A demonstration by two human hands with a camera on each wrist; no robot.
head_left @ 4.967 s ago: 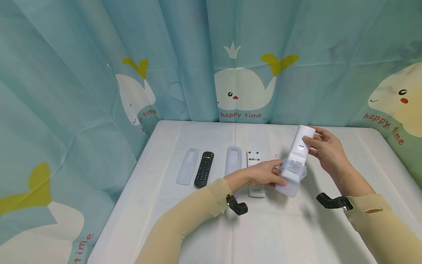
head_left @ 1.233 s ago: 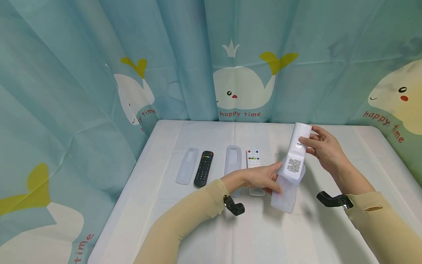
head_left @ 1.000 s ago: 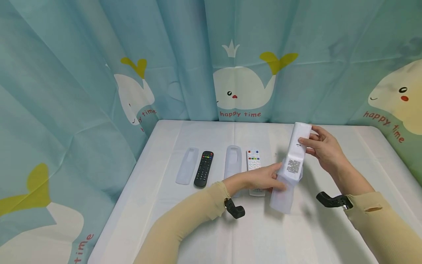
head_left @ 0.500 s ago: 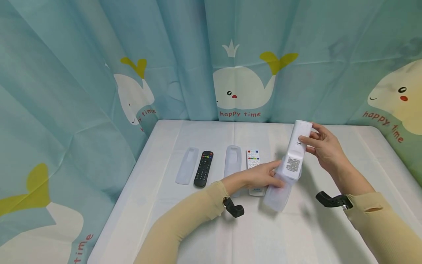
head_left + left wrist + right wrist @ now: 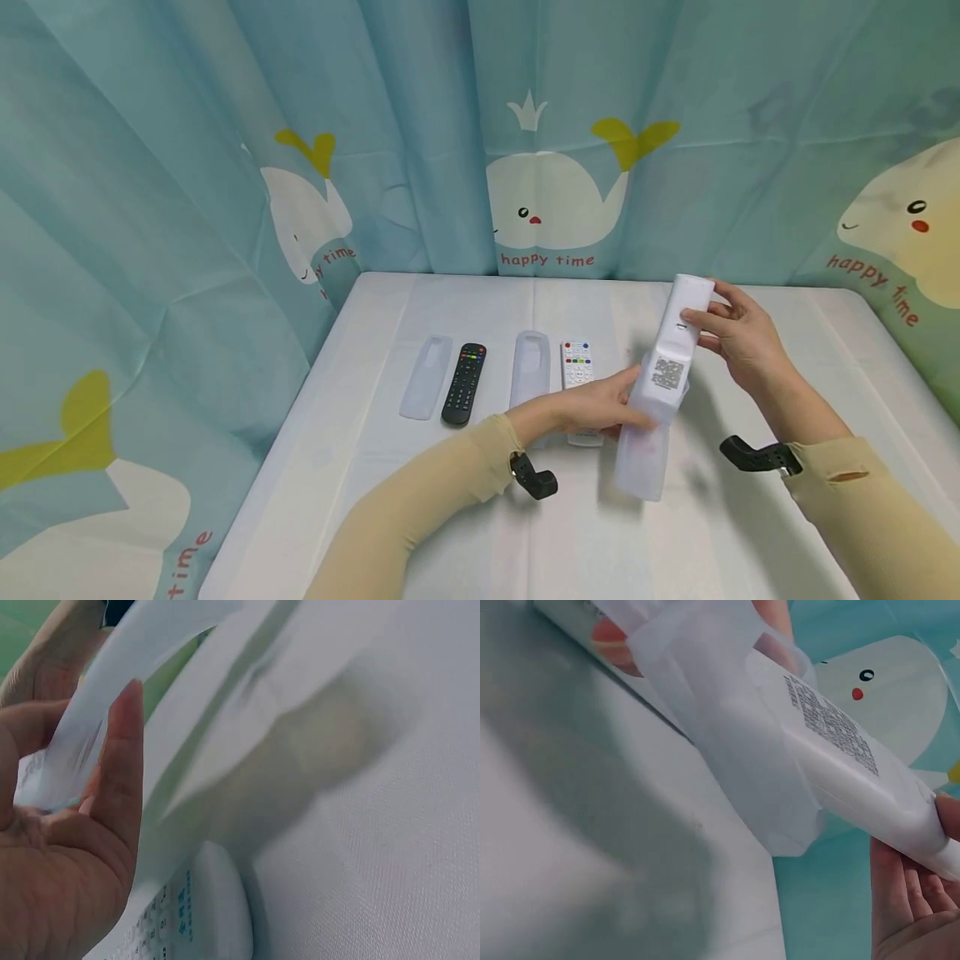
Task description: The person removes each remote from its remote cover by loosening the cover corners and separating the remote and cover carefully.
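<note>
My right hand grips the upper end of a white remote control, thumb on its back, where a printed code square shows. The remote's lower end sits in the mouth of a translucent remote cover, which my left hand pinches by its side. Both are held tilted above the table. In the right wrist view the cover is bunched around the remote's end, with the code square outside it. The left wrist view shows the thumb and fingers of my left hand around the cover's edge.
A second white remote lies under my left hand, partly hidden. Left of it are a flat translucent cover, a black remote and another translucent cover. A blue printed curtain hangs behind the white table.
Five seconds ago the cover reached higher on the remote; it has since slid down, baring the code square. Lately its loose lower end swung left and back, while both hands keep their holds.
</note>
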